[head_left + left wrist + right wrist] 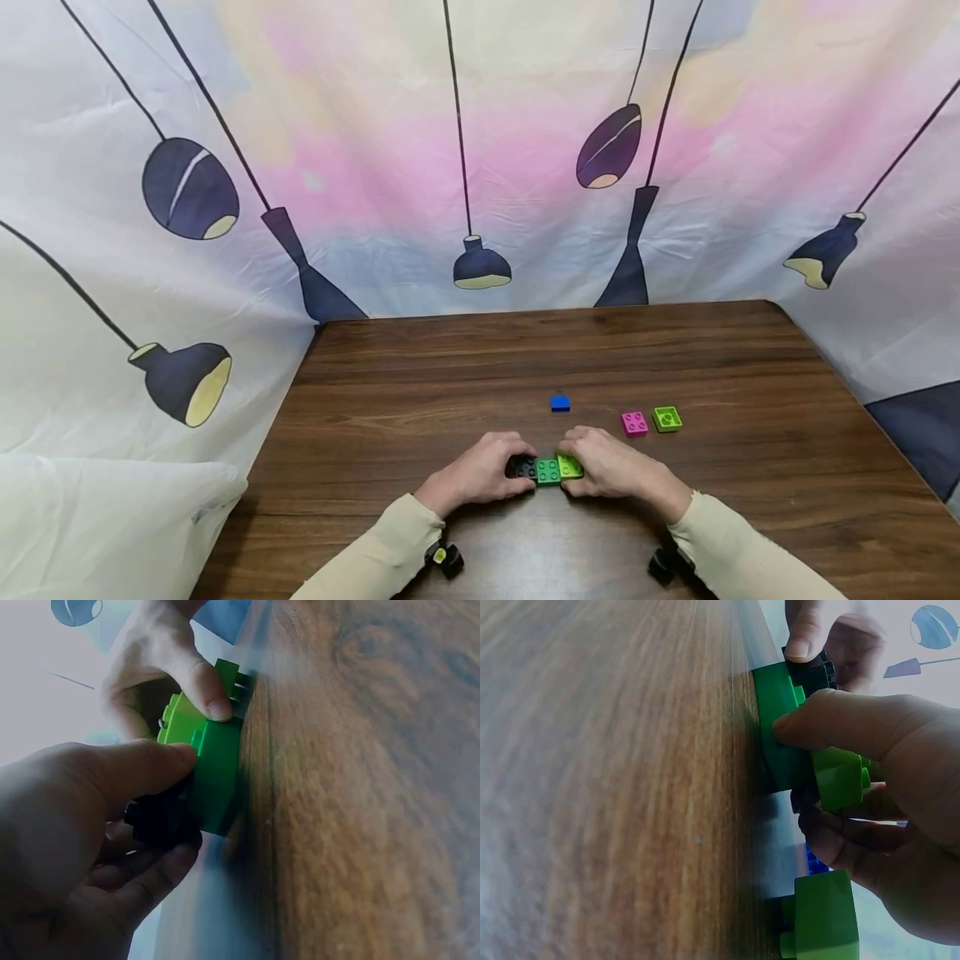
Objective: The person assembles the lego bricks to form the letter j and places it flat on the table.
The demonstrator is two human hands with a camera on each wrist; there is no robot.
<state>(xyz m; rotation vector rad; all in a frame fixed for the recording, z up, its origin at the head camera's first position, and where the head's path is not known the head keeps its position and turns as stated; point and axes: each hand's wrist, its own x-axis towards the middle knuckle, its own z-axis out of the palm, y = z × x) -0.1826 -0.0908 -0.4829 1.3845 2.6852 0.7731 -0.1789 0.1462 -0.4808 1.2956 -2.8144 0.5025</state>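
A small brick assembly sits on the brown table near its front edge. It has a long green brick (548, 472) at the bottom, a black brick (524, 467) on its left end and a lime brick (570, 465) on its right end. My left hand (516, 468) grips the black end, its thumb against the green brick (217, 772) beside the black brick (157, 821). My right hand (576, 467) pinches the lime end, thumb (825, 724) over the green brick (778, 727) and lime brick (840, 778). The assembly rests on the table.
A blue brick (559, 402) lies just beyond the hands. A pink brick (634, 423) and a loose lime brick (667, 418) lie to the right, side by side. A printed fabric backdrop (480, 167) surrounds the table (450, 375) on three sides.
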